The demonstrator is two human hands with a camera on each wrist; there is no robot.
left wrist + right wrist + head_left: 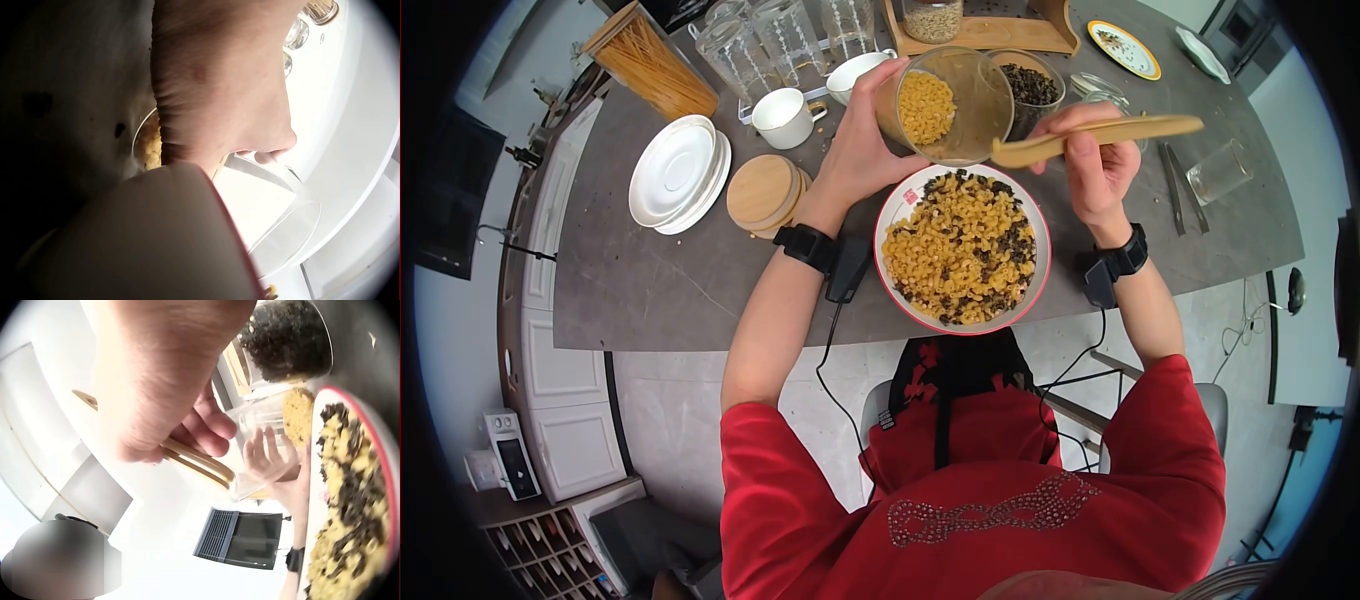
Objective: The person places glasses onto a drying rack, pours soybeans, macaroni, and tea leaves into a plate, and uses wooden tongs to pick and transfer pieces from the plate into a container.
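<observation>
My left hand (855,155) grips a clear glass jar (977,110) with yellow macaroni (925,107) at its bottom. The jar tilts with its mouth towards me, above the far rim of a red-edged white bowl (1041,272). Inside the bowl, macaroni (945,245) lies mixed with dark shrivelled pieces (1018,245). Wooden tongs (1135,129) are pinched in my right hand (1097,172), their tips at the jar's mouth. In the right wrist view, both arms of the tongs (197,464) show close together. The left wrist view shows the back of my left hand (219,81).
Behind the bowl, another glass jar (1040,82) holds dark pieces. White cups (782,118), stacked saucers (672,172) and wooden lids (762,192) stand left. Metal tongs (1183,190) and a small glass (1220,172) lie right. A spaghetti jar (650,62) and tall glasses (790,40) are at the back.
</observation>
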